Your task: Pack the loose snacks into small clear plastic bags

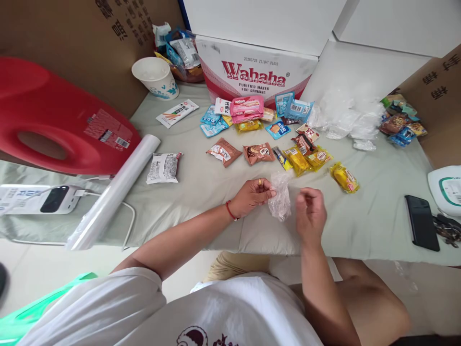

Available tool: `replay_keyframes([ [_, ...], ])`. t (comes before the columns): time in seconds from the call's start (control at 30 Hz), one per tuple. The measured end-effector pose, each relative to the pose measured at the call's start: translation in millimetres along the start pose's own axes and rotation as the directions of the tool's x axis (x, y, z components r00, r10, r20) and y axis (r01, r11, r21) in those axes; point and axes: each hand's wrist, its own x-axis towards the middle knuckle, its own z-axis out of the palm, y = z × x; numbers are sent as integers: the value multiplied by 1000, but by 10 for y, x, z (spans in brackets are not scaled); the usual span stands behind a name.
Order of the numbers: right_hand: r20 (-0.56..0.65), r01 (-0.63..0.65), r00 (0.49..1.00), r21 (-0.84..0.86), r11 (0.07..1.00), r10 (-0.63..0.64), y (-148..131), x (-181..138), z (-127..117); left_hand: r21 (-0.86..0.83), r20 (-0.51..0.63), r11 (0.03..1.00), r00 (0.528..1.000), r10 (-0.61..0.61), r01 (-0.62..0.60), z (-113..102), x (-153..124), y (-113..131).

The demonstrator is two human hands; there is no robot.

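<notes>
A small crumpled clear plastic bag (280,199) hangs from my left hand (254,197), pinched between thumb and fingers above the table's front part. Just right of the bag is my right hand (310,209), its fingers bent inward and blurred by motion. A gap shows between this hand and the bag, and whether anything is in its fingers I cannot tell. Beyond my hands lie brown snack packets (259,153), yellow-wrapped snacks (297,160) and a narrow blue-and-yellow packet (283,158). Another yellow-wrapped snack (345,178) lies to the right.
Pink nabati packs (247,106) and blue packets (298,110) lie before a Wahaha carton (257,72). Clear bags (338,115) are heaped at right. On the left stand a paper cup (154,77), a plastic roll (115,192) and a red jug (68,115). A phone (422,222) lies far right.
</notes>
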Motion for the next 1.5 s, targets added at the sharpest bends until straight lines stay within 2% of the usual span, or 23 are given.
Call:
replay_keyframes([
  [0.07,243,67,969,-50,997,-53,-42,1,6,7,-17,1000,1000,10,-10,1,1,5],
  [0.1,309,62,950,-59,996,-41,-39,-2,27,9,-17,1000,1000,12,-12,1,1,10],
  [0.13,318,28,948,-58,998,-9,-22,-6,56,8,-12,1000,1000,15,-15,0,1,15],
  [0.23,250,-140,959,4,990,135,68,-19,135,0,29,1000,999,26,-26,-10,0,24],
  [0.37,314,-292,919,129,948,240,109,-9,141,56,88,998,996,-5,0,-38,0,10],
  [0.47,330,-401,892,264,877,309,92,17,85,62,93,998,995,-26,21,-56,11,-3],
  [0.63,178,-422,907,403,812,382,154,83,-76,-99,18,995,999,31,-29,-67,46,30],
  [0.73,91,-437,888,472,766,450,211,121,-178,-297,-16,954,999,-43,37,-79,51,84],
  [0.83,119,-494,854,495,715,507,224,123,-235,-411,-3,908,996,-92,82,-89,51,118],
  [0.93,198,-538,836,478,694,512,189,91,-246,-411,-35,910,997,-67,47,-96,75,94],
  [1.03,293,-552,834,450,702,467,151,60,-245,-279,-131,960,991,-9,-28,-107,108,50],
  [1.1,328,-547,836,429,719,440,145,52,-248,-98,-255,986,961,106,-135,-102,94,51],
  [1.13,325,-536,842,415,735,431,147,52,-251,36,-327,978,922,207,-207,-89,67,66],
  [1.2,305,-508,858,379,773,414,150,58,-255,362,-398,872,791,465,-331,-29,-26,113],
  [1.23,298,-495,864,360,791,405,147,61,-257,507,-356,780,735,577,-367,19,-83,136],
  [1.27,301,-485,868,342,805,395,140,63,-258,617,-264,682,712,650,-393,75,-139,154],
  [1.3,311,-479,869,330,813,386,126,62,-258,686,-146,596,723,675,-418,136,-187,161],
  [1.33,326,-477,867,324,817,377,109,59,-256,721,-26,534,753,657,-441,196,-221,156],
  [1.4,363,-490,855,329,807,371,71,42,-251,735,140,498,823,551,-459,294,-244,117],
  [1.43,380,-506,845,339,793,377,55,30,-247,732,165,517,852,497,-444,322,-237,89],
  [1.5,399,-546,823,358,757,405,40,-2,-242,700,125,600,894,429,-386,335,-206,39],
])
